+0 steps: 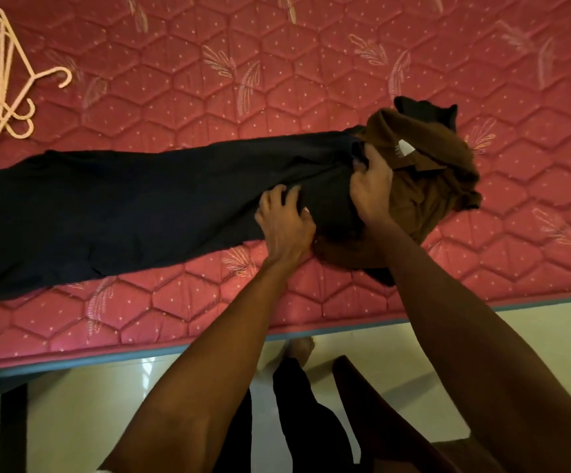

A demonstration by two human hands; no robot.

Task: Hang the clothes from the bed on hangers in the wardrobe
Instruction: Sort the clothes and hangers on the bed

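Currently the left hand (pixel 285 220) presses curled fingers into the dark garment (pixel 140 206), which stretches away to its left across the mattress (pixel 311 63); the right hand (pixel 372 186) pinches that fabric beside the brown garment (pixel 427 186). Both look soft, light and limp: grip near the waistband. Hangers (pixel 0 80) lie far left; the mattress edge runs just below both grips

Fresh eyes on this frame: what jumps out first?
A long dark garment stretches across the pink quilted mattress from the left edge toward the middle. At its right end both hands work a bunched brown garment: the right hand has its grip on the fabric where the two meet, and the left hand clutches the dark cloth beside it. A loose bunch of pale hangers lies at the top left corner.
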